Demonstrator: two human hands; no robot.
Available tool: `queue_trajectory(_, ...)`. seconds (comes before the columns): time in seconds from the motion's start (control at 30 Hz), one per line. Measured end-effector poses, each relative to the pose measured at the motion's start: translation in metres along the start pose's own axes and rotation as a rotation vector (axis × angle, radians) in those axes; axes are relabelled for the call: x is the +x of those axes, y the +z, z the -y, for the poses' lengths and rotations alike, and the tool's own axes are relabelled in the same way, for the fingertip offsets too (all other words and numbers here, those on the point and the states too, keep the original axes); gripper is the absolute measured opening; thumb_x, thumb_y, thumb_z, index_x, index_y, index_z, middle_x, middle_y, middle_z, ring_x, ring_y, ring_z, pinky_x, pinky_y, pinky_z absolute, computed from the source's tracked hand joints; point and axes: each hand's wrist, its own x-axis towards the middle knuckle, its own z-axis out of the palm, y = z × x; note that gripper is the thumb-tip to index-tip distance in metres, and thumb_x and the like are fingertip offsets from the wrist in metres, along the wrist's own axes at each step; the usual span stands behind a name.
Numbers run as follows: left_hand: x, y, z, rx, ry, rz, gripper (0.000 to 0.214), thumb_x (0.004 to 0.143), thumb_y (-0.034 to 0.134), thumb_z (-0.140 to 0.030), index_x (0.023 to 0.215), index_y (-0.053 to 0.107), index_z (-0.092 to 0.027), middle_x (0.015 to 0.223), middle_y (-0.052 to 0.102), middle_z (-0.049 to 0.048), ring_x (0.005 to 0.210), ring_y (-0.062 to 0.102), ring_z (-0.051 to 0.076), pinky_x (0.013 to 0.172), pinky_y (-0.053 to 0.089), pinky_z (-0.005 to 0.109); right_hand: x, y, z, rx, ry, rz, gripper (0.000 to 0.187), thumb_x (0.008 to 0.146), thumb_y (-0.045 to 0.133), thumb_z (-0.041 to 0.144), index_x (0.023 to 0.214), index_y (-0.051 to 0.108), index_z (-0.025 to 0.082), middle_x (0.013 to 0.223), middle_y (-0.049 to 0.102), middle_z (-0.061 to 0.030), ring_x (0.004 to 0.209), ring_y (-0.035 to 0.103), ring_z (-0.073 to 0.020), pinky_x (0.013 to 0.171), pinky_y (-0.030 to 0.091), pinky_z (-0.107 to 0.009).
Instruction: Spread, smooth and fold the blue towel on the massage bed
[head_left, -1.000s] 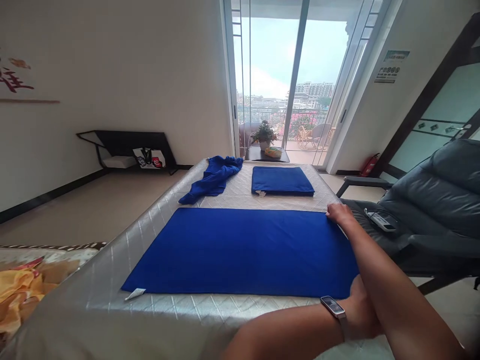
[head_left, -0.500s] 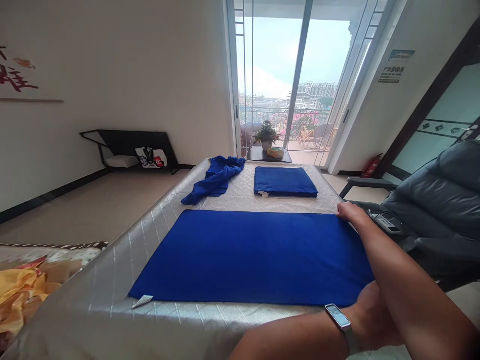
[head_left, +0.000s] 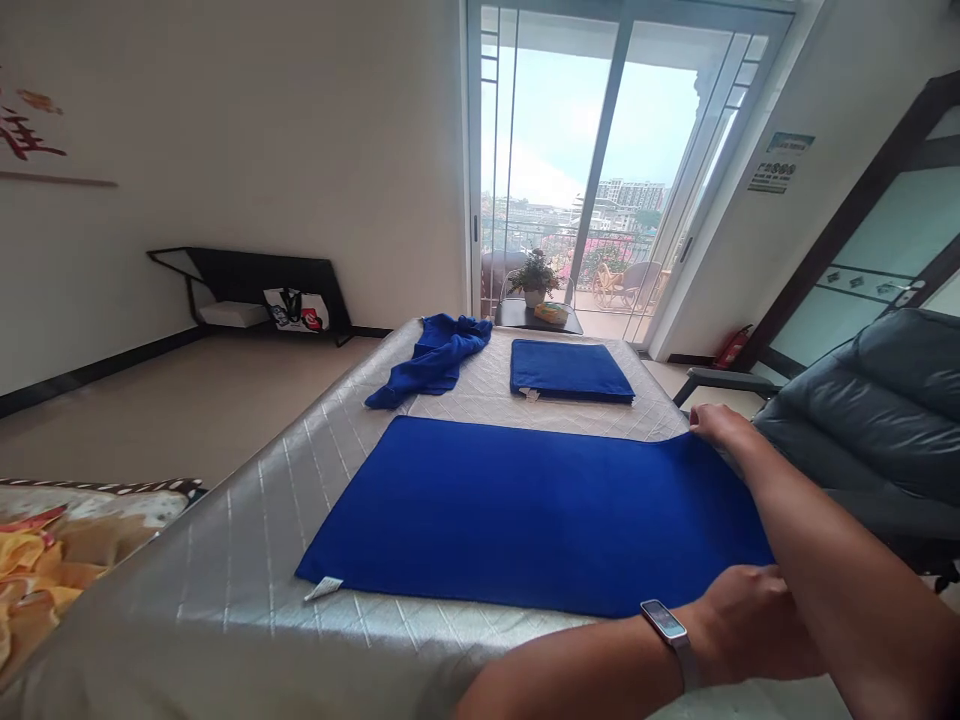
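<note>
A blue towel [head_left: 525, 510] with a white tag at its near left corner lies spread across the mattress [head_left: 247, 530]. My right hand [head_left: 724, 428] is closed on its far right corner, which is lifted a little. At the near right corner my left hand [head_left: 757, 605], below a wrist with a watch [head_left: 664, 622], is curled closed on the towel; my right forearm hides part of its fingers. Beyond the spread towel sit a neat stack of folded blue towels [head_left: 571, 368] and, to its left, a crumpled blue towel [head_left: 435, 360].
A dark armchair [head_left: 877, 420] stands close on the right. Past the mattress, a small table [head_left: 510, 318] holds a potted plant [head_left: 535, 280] before the sliding glass door. A black folded frame [head_left: 262, 275] leans on the left wall. Yellow cloth [head_left: 37, 570] lies at lower left.
Both hands have moved slightly right, and the spread towel has slid right with them. Its far right corner has risen a little. The stack and crumpled towel stay in place.
</note>
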Motion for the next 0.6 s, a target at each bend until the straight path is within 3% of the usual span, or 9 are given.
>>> queue_trajectory(0.13, -0.026, -0.029, 0.004, 0.084, -0.041, -0.109, 0.032, 0.094, 0.045, -0.017, 0.077, 0.073, -0.014, 0.077, 0.068, 0.0091, 0.077, 0.066, 0.020, 0.062, 0.058, 0.031, -0.001, -0.022, 0.021, 0.189, -0.025, 0.022, 0.016, 0.085, 0.068, 0.023, 0.095, 0.078, 0.017, 0.089, 0.077, -0.0116, 0.088, 0.073, -0.0266, 0.075, 0.056, -0.031)
queue_trajectory(0.27, -0.083, -0.068, 0.002, 0.103, -0.201, -0.276, 0.023, 0.092, 0.053, -0.025, 0.086, 0.073, -0.016, 0.074, 0.067, 0.0057, 0.069, 0.067, 0.017, 0.061, 0.058, 0.028, -0.012, -0.044, 0.070, 0.698, -0.087, 0.120, 0.024, 0.083, 0.075, 0.032, 0.097, 0.077, 0.012, 0.075, 0.073, -0.0075, 0.068, 0.069, -0.0176, 0.068, 0.060, -0.028)
queue_trajectory(0.37, -0.145, -0.100, 0.001, 0.058, -0.396, -0.550, 0.019, 0.089, 0.056, -0.018, 0.098, 0.073, -0.021, 0.081, 0.072, 0.0035, 0.069, 0.068, 0.013, 0.067, 0.058, 0.024, -0.027, -0.059, 0.125, 1.064, -0.288, 0.196, 0.023, 0.078, 0.082, 0.033, 0.092, 0.076, 0.014, 0.078, 0.073, -0.0040, 0.067, 0.066, -0.0127, 0.072, 0.061, -0.026)
queue_trajectory(0.47, -0.213, -0.129, -0.002, 0.071, -0.605, -0.819, 0.021, 0.090, 0.058, -0.017, 0.101, 0.074, -0.026, 0.080, 0.073, 0.0000, 0.066, 0.068, 0.011, 0.064, 0.057, 0.021, -0.043, -0.067, 0.193, 1.267, -0.457, 0.282, 0.016, 0.077, 0.083, 0.026, 0.087, 0.077, 0.016, 0.077, 0.073, -0.0013, 0.068, 0.067, -0.0120, 0.074, 0.061, -0.025)
queue_trajectory(0.6, -0.293, -0.161, -0.015, 0.164, -1.061, -0.921, 0.020, 0.091, 0.062, -0.039, 0.102, 0.074, -0.027, 0.082, 0.075, -0.0001, 0.067, 0.071, 0.016, 0.059, 0.057, 0.025, -0.064, -0.066, 0.294, 1.372, -0.619, 0.284, 0.008, 0.078, 0.077, 0.015, 0.086, 0.078, 0.018, 0.070, 0.073, 0.0018, 0.073, 0.069, -0.0135, 0.078, 0.059, -0.025)
